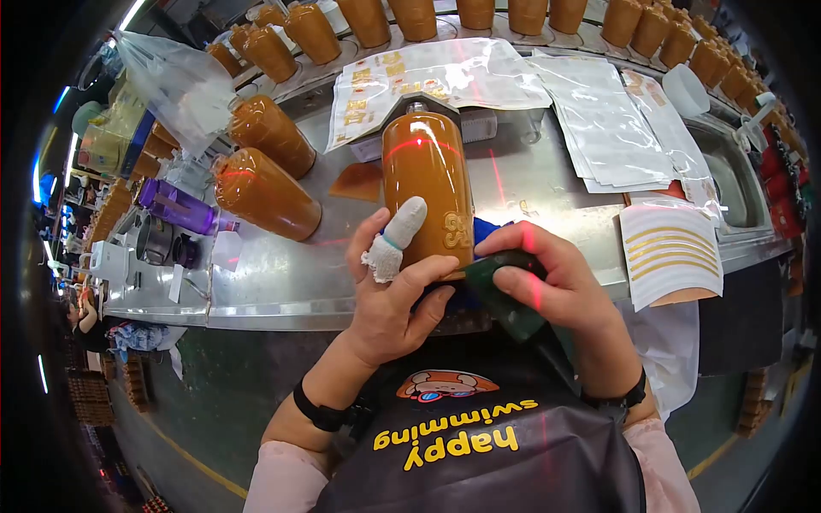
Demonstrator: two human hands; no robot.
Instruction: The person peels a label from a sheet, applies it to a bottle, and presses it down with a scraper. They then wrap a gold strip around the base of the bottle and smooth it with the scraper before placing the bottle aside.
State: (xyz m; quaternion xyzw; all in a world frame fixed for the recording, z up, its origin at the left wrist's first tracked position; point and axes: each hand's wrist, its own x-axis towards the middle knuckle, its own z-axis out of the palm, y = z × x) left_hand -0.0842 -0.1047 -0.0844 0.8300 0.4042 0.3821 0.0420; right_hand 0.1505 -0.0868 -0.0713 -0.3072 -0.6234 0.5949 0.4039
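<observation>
A glossy brown bottle (pixel 423 171) lies in a holder on the metal bench, its neck pointing away from me. Raised gold lettering (pixel 455 228) shows near its base, and a red light line crosses it. My left hand (pixel 389 291) steadies the bottle at its base and left side; one finger wears a white wrap. In my right hand (pixel 547 278), a dark green flat piece (pixel 505 295), perhaps a scraper, is pinched against the bottle's lower right edge. Some blue cloth (pixel 485 231) shows behind that hand.
Two brown bottles (pixel 267 195) stand to the left beside a purple bottle (pixel 177 206). White sheets with gold decals (pixel 368 94) lie behind, and more sheets (pixel 599 120) to the right. A curved card with gold stripes (pixel 671 252) is near the sink (pixel 740 175). Bottles line the conveyor (pixel 475 30).
</observation>
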